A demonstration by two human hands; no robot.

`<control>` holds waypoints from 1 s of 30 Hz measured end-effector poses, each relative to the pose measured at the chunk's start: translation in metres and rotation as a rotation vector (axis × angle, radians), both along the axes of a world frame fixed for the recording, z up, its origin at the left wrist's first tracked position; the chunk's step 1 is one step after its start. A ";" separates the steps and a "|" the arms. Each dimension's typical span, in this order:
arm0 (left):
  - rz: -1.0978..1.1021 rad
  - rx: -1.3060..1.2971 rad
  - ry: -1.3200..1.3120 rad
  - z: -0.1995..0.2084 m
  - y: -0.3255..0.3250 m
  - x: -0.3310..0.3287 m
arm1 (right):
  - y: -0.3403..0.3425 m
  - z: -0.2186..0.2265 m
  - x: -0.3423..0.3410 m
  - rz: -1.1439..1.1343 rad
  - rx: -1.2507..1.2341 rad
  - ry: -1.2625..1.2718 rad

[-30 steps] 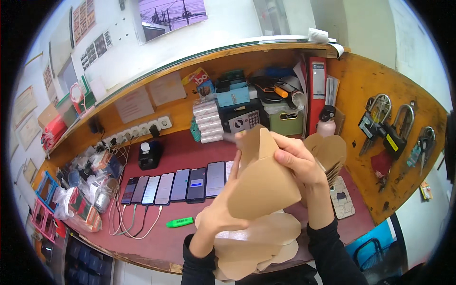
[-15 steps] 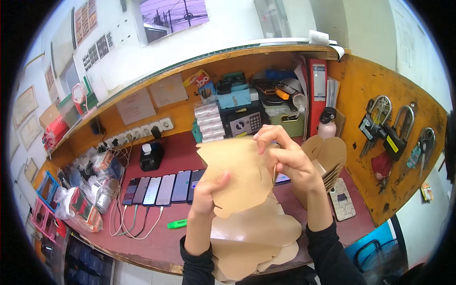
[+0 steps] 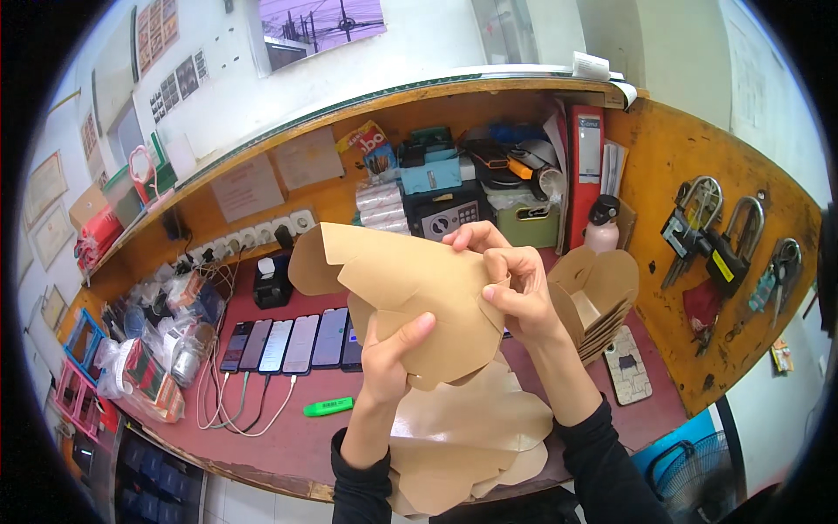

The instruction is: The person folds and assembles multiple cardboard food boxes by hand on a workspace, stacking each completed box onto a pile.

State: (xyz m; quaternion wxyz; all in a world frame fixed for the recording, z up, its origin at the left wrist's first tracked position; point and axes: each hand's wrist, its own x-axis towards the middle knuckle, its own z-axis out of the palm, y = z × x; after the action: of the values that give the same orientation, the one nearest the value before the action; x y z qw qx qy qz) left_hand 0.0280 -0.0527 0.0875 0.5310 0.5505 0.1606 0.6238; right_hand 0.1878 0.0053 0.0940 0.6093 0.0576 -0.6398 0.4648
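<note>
A partly folded brown cardboard food box (image 3: 436, 293) is raised above the desk between both hands. My left hand (image 3: 391, 358) grips its lower left side, thumb lying over the outer face. My right hand (image 3: 511, 279) pinches the right edge near a slot, its fingers bent around a flap. One panel sticks out unfolded to the upper left. Below lie several flat brown box blanks (image 3: 463, 437), the top one shiny, overlapping the desk's front edge. A nested stack of folded brown boxes (image 3: 598, 301) stands beside my right wrist.
Phones on charging cables (image 3: 301, 342) line the red desk (image 3: 288, 437) at the left, by a green highlighter (image 3: 329, 407). A patterned phone (image 3: 628, 367) lies at right. Behind stand a small safe (image 3: 443, 217), a pink bottle (image 3: 602, 225) and a red binder (image 3: 583, 175).
The box has turned and tilted, and a long panel now extends to the upper left. My right hand has shifted slightly left and down, still pinching the edge. My left hand keeps its hold.
</note>
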 end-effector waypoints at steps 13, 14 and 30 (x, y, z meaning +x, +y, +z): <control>0.040 -0.188 -0.093 0.003 -0.014 0.002 | -0.009 0.008 -0.004 0.094 -0.080 -0.185; 0.054 -0.186 -0.070 0.003 -0.016 0.000 | -0.009 0.007 -0.007 -0.008 -0.032 -0.205; -0.234 0.048 0.574 0.015 -0.002 -0.031 | -0.026 0.017 0.009 -0.383 0.144 -0.569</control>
State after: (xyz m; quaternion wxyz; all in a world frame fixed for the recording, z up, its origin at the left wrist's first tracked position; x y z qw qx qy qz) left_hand -0.0032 -0.0551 0.1026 0.5191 0.7312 0.2250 0.3811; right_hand 0.1965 -0.0209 0.1110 0.4771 -0.1526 -0.8144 0.2930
